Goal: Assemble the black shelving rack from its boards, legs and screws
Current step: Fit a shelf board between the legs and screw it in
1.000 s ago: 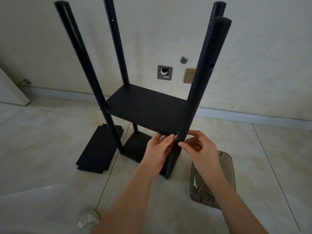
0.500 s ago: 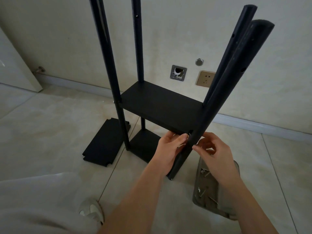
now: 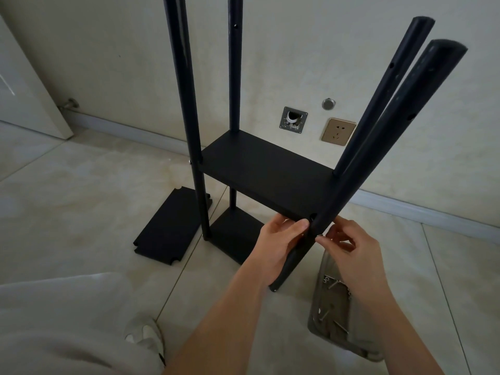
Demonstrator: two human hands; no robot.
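The half-built black rack (image 3: 259,169) stands mid-frame on the tiled floor (image 3: 81,207), four legs rising past its middle board. At the near right leg (image 3: 359,169) the left hand (image 3: 278,244) grips the board's corner while the right hand (image 3: 349,247) pinches something small against the leg. A spare board (image 3: 170,226) lies lower left; a tray (image 3: 332,307) of screws sits lower right.

Single head view, looking forward-down at rack (image 3: 265,169), close; leg tops cropped, floor (image 3: 81,201) probably tiled.
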